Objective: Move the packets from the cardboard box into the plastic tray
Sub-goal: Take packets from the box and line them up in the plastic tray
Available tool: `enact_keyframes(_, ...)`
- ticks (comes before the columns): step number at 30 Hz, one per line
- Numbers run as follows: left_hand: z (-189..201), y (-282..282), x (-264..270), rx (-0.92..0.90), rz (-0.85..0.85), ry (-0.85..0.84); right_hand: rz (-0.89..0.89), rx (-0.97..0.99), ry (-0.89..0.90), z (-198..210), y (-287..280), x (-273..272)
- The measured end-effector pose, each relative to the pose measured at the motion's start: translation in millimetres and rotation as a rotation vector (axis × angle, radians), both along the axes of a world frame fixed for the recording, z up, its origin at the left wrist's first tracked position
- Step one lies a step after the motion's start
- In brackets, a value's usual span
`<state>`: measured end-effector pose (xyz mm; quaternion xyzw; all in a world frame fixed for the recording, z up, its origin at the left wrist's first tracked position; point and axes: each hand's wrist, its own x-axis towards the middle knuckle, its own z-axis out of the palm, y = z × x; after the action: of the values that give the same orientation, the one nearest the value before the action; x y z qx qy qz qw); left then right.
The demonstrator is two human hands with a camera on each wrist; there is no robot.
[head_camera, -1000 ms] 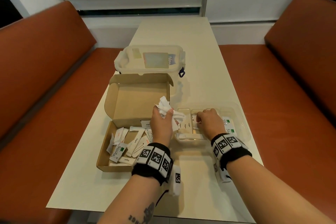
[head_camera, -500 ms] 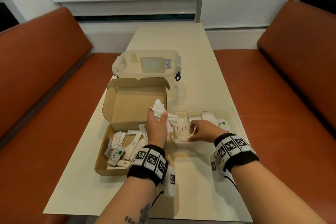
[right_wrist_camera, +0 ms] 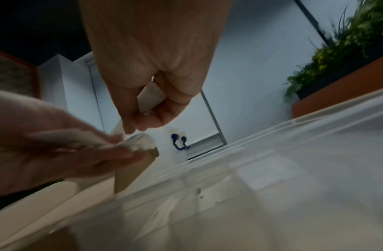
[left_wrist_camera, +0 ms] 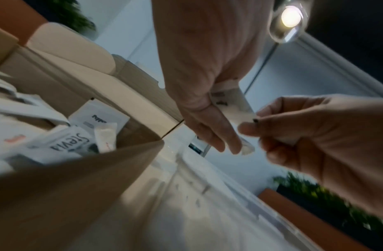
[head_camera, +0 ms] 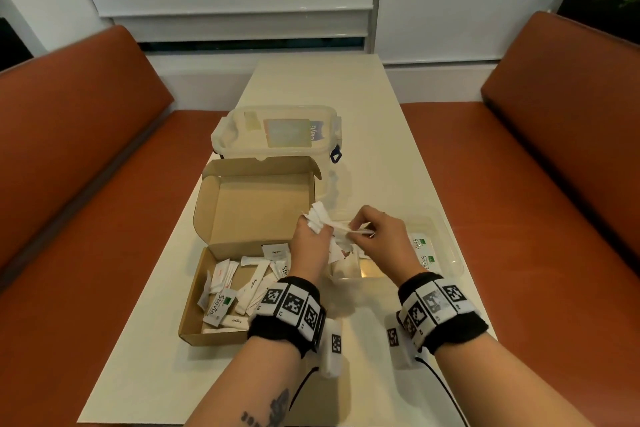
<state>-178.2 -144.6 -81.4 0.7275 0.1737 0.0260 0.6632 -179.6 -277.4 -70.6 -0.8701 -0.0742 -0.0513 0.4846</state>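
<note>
Between two orange benches [head_camera: 86,163] a pale table [head_camera: 377,135] runs up the middle of the frame, with a lidded tub [head_camera: 277,130] above centre.

The box [head_camera: 221,305] lies open at centre left, many packets [head_camera: 242,282] loose in it. Just right of it, the tray [head_camera: 446,246] has a few packets at its right end.

The left hand [head_camera: 310,246] grips a bunch [head_camera: 320,218] of packets above the gap between box and tray. The right hand [head_camera: 381,239] pinches one packet [head_camera: 349,228] sticking out of that bunch.

This looks like sorting mid-task: one packet is being drawn off for the tray. The next move calls for a clean pull without loosening the bunch, then a drop into a compartment.

Half a second earlier the right hand was low over the tray's left part; now it is up at the bunch.
</note>
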Motion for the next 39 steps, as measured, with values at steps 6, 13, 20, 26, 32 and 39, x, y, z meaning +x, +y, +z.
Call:
enact_keyframes(6,11.0,1.7,2.3,-0.25,0.04,0.028,0.042,-0.042,-0.003,3.7,15.2,-1.7)
enact_keyframes(13,13.6,7.0,-3.0,-0.403,0.006,0.034,0.046,-0.015,0.041,3.6,19.5,-1.1)
enact_keyframes(20,11.7,8.9,-3.1,-0.39,0.004,0.04,0.03,0.075,0.109,-1.8,22.0,-0.4)
enact_keyframes(26,18.3,14.2,0.5,-0.443,0.026,0.055,-0.03,0.354,0.154,8.1,6.3,6.2)
enact_keyframes(32,20.1,15.0,-2.9,-0.55,-0.046,0.007,0.038,0.3,0.182,19.1,-3.7,15.5)
enact_keyframes(39,17.1,18.2,0.7,-0.561,-0.027,0.093,0.076,0.216,0.205,16.2,-0.8,14.1)
